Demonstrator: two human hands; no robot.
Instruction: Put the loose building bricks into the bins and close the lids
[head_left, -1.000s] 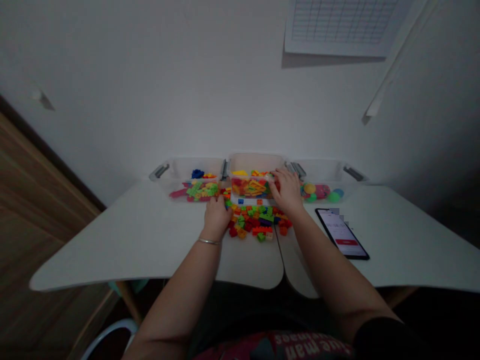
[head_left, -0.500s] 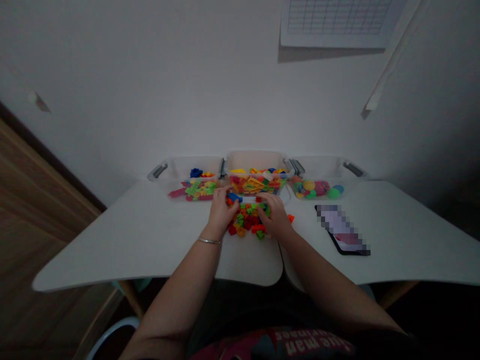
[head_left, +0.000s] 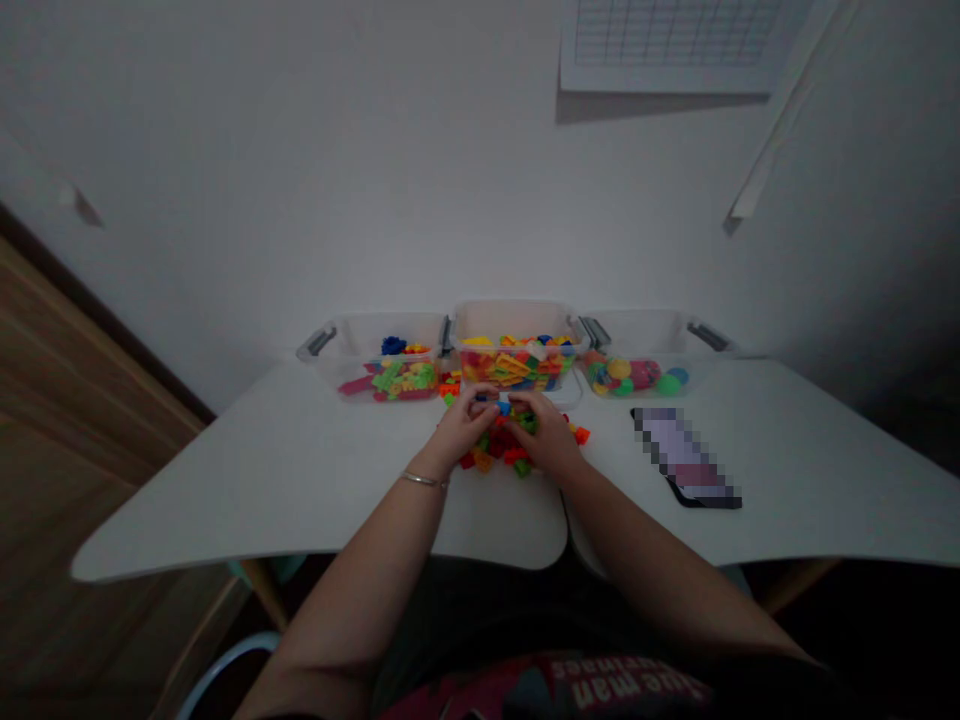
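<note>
A heap of small coloured building bricks (head_left: 501, 452) lies on the white table (head_left: 300, 480) in front of three clear bins. My left hand (head_left: 463, 428) and my right hand (head_left: 546, 432) meet over the heap, fingertips together on a small blue brick (head_left: 502, 407). Both hands are closed in a pinch around it. A thin bracelet (head_left: 421, 480) sits on my left wrist. The middle bin (head_left: 516, 322) holds many mixed bricks just beyond my fingers.
The left bin (head_left: 352, 340) holds green, pink and blue pieces. The right bin (head_left: 652, 335) holds coloured balls. A phone (head_left: 686, 458) lies on the table right of my right arm. A wall stands close behind the bins. A chair edge (head_left: 217, 665) shows below left.
My right hand came back from the middle bin down to the heap. Both hands then closed in toward each other and now pinch the blue brick between them.
</note>
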